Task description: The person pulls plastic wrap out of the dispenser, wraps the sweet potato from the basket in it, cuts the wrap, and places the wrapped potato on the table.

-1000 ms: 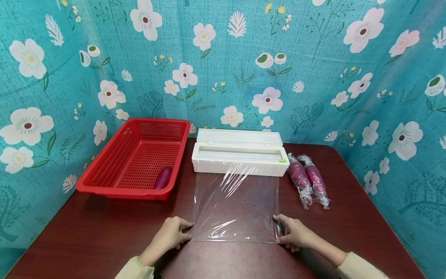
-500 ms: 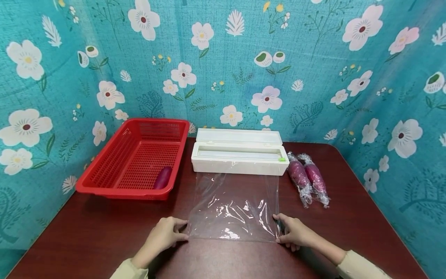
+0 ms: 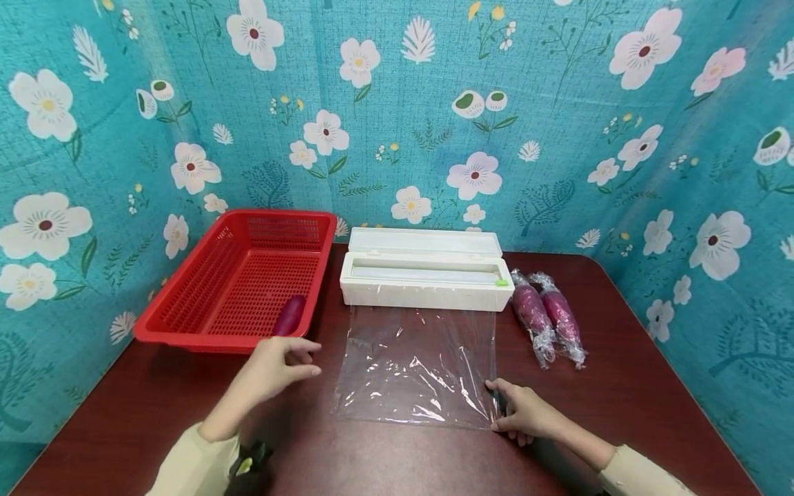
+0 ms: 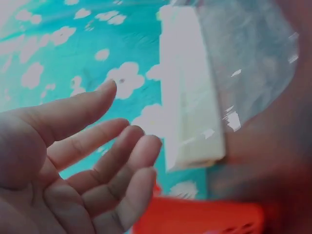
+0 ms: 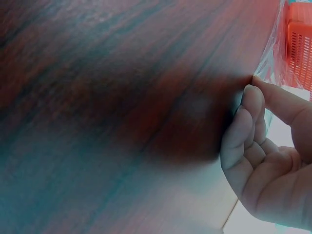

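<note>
A sheet of cling film (image 3: 415,375) stretches forward over the table from a white cling film box (image 3: 428,296) whose lid stands open. My right hand (image 3: 524,413) pinches the sheet's near right corner between thumb and fingers; in the right wrist view the thumb meets the film's edge close over the tabletop. My left hand (image 3: 279,368) is off the film, in the air by the front corner of a red basket (image 3: 217,341). Its fingers are relaxed and part from the thumb, with nothing between them, as the left wrist view shows. A purple oblong vegetable (image 3: 289,315) lies in the basket.
Two film-wrapped purple oblong pieces, one on the left (image 3: 532,313) and one on the right (image 3: 561,317), lie to the right of the box. A flowered blue curtain (image 3: 397,124) hangs behind and beside the dark table (image 3: 372,461).
My left hand has let go of the film's left corner and moved up and left toward the basket. The film has gone slack and wrinkled. My right hand stays at its corner.
</note>
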The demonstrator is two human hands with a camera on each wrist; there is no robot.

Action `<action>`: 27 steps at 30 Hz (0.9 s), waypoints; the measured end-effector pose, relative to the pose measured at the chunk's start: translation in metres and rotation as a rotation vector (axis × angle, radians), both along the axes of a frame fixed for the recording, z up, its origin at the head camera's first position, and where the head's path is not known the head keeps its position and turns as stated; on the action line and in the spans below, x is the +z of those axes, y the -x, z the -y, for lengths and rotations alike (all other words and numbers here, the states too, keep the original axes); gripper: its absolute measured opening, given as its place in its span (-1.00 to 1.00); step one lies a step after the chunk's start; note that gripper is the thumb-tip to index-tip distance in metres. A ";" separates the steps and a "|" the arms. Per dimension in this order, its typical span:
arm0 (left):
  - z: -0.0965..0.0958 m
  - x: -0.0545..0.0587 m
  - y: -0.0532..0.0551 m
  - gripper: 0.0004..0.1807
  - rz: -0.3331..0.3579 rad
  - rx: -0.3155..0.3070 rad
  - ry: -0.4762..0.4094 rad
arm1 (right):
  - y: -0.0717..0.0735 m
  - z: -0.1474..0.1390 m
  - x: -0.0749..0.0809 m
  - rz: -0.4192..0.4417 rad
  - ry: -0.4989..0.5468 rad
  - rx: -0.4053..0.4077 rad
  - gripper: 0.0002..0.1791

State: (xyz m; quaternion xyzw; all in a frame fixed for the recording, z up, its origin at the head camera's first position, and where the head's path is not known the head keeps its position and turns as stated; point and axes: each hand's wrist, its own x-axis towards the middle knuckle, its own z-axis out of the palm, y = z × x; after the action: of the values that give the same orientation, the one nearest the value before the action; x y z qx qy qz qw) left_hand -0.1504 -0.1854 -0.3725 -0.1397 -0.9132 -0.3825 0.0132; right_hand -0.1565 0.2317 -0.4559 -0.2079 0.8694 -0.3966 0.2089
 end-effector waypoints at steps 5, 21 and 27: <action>0.017 0.016 0.015 -0.59 -0.099 0.054 -0.003 | -0.001 0.000 -0.001 -0.008 0.005 -0.007 -0.29; 0.047 0.003 0.058 -0.53 -0.130 0.180 0.018 | 0.000 -0.001 -0.002 0.005 0.023 -0.010 -0.28; 0.055 -0.003 0.071 -0.50 -0.117 0.171 0.046 | -0.001 0.000 -0.001 0.020 0.022 -0.011 -0.29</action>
State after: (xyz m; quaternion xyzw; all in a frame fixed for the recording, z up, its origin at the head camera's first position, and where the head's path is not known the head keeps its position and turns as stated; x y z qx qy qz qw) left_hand -0.2212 -0.2408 -0.3754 -0.0835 -0.9280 -0.3502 0.0961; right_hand -0.1556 0.2320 -0.4568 -0.2017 0.8639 -0.4093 0.2130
